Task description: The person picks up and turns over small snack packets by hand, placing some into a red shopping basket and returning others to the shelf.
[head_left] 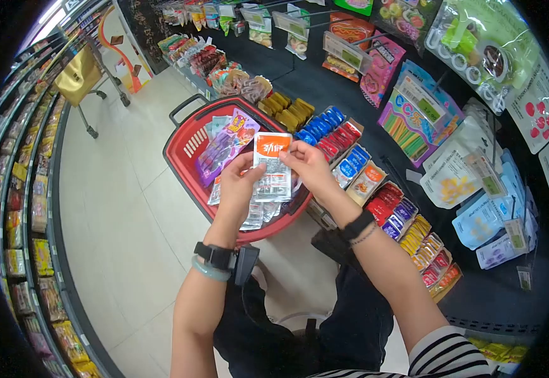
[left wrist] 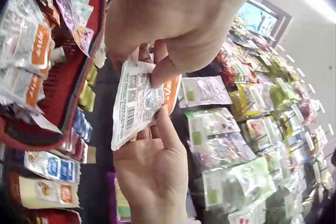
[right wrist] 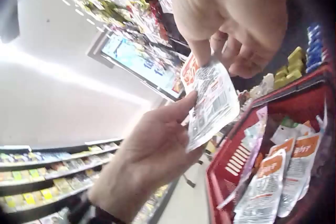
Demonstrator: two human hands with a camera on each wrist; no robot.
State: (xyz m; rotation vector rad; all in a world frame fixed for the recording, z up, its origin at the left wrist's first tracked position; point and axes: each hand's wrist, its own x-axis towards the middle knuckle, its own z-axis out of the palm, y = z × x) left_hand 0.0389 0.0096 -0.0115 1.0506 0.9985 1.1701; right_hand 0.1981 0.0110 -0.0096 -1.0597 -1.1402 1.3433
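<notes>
A flat packet [head_left: 273,179], white with an orange top and fine print, is held up over the red shopping basket [head_left: 252,237]. My left hand [head_left: 240,183] pinches its left edge with thumb and fingers. At the upper right edge, my right hand [head_left: 312,167] grips it between thumb and fingers. The left wrist view shows a barcode on the packet's printed side. Inside the basket lie several similar white and orange packets [right wrist: 265,182] and a purple pouch [head_left: 227,148].
Boxes of small wrapped snacks [head_left: 353,165] line the shelf to the right of the basket. Above them hang snack bags [head_left: 422,110] on hooks. A curved shelf [head_left: 41,189] runs along the left, beyond the tiled floor [head_left: 117,220]. A cart with a gold bag [head_left: 79,77] stands farther back.
</notes>
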